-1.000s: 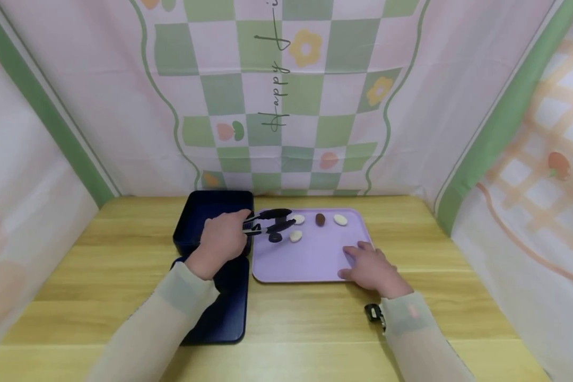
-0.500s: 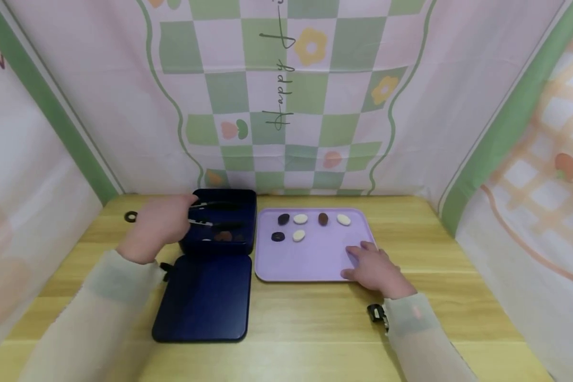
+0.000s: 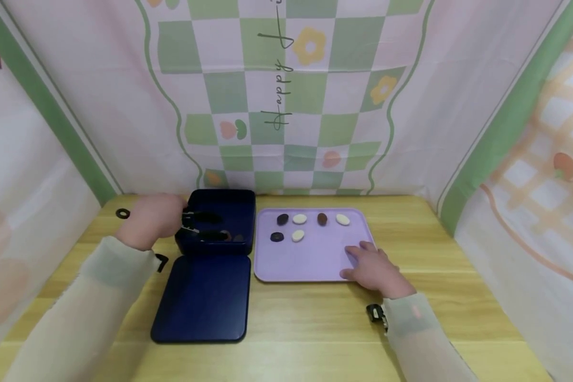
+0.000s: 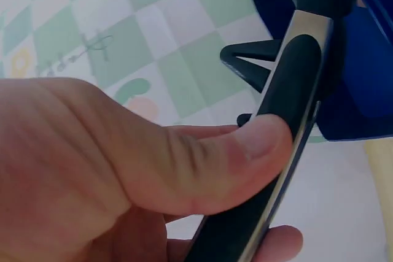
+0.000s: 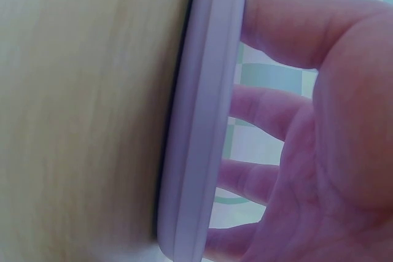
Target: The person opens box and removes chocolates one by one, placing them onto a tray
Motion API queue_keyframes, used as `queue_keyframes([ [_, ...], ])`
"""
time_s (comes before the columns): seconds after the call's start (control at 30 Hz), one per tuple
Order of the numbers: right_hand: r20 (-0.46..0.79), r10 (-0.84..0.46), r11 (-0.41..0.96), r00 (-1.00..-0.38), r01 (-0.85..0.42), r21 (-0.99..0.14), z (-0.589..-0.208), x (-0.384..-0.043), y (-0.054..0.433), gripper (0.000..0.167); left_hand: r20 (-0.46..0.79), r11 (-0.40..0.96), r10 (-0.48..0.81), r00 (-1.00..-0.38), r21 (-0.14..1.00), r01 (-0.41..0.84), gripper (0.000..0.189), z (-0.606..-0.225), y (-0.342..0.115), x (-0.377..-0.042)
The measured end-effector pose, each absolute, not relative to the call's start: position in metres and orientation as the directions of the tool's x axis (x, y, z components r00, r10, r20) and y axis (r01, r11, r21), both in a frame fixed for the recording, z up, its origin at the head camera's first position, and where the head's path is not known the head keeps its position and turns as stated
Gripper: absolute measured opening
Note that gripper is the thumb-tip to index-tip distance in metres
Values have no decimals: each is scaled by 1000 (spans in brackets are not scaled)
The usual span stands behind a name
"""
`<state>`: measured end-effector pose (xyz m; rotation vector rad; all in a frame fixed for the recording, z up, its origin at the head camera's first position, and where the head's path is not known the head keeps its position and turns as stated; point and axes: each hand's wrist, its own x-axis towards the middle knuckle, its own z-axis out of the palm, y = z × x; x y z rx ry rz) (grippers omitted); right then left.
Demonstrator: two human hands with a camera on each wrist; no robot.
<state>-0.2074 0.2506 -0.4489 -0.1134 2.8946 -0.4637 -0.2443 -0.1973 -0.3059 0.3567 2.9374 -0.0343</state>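
Observation:
My left hand (image 3: 150, 220) grips black-and-silver tongs (image 4: 288, 84), the thumb pressed along one handle. Both dark arms of the tongs reach over the left wall of the dark blue box (image 3: 215, 248), with their ends down inside it. Near those ends a brownish piece (image 3: 239, 238) shows dimly; whether they touch it I cannot tell. My right hand (image 3: 374, 268) rests on the near right corner of the purple tray (image 3: 310, 260), fingers spread on its rim. Small oval pieces lie on the tray: two black, one brown (image 3: 322, 219) and several white (image 3: 298, 235).
The box's flat lid (image 3: 202, 302) lies folded out in front of it, left of the tray. Everything stands on a wooden table (image 3: 310, 329). A patterned curtain (image 3: 296, 132) hangs behind, close to the backs of the box and tray.
My left hand has carried the tongs leftward from above the tray into the box; over the last half second their ends drew slightly left and nearer. My right hand has stayed on the tray.

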Motion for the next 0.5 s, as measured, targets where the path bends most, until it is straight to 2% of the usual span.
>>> queue_keyframes([
  [0.27, -195, -106, 947, -975, -39, -320, -448, -208, 250, 74, -130, 982, 191, -973, 38, 188, 48, -318, -193, -250],
  [0.5, -200, -101, 946, -975, -32, -322, -447, -207, 250, 74, -72, 975, 217, -974, 57, 213, 49, -317, -198, -245],
])
